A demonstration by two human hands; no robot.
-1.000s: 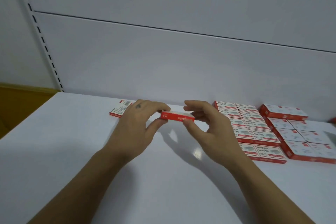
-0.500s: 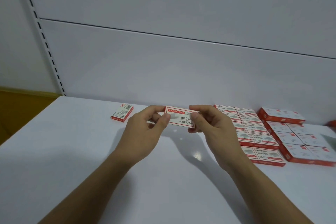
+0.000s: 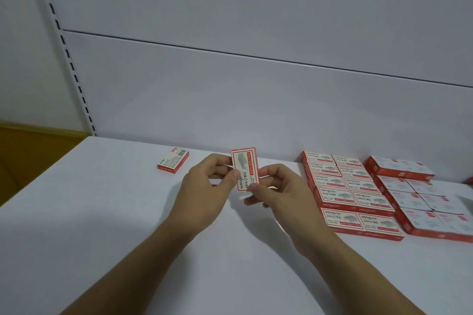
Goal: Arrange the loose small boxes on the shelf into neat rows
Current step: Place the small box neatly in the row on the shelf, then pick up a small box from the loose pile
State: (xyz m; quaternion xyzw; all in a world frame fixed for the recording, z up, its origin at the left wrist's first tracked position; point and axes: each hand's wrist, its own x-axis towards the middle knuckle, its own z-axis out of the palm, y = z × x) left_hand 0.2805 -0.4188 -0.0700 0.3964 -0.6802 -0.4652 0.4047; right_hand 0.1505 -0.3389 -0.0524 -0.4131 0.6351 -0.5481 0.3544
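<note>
A small red-and-white staple box (image 3: 245,170) is held above the white shelf (image 3: 102,212), stood on end with its printed face toward me. My left hand (image 3: 204,192) pinches its left edge with thumb and fingers. My right hand (image 3: 279,192) pinches its lower right corner. One loose box (image 3: 173,161) lies flat on the shelf to the far left, barcode side up. To the right, several matching boxes (image 3: 350,192) lie in two neat columns.
A second group of larger red-and-white boxes (image 3: 425,199) sits at the right edge. The shelf's white back panel (image 3: 230,97) rises behind everything, with a slotted upright (image 3: 69,66) at the left. Beyond the shelf's left edge is a brown floor (image 3: 30,156).
The held box was edge-on and horizontal a second ago. Both hands have turned it face-up toward me and then rotated it on end.
</note>
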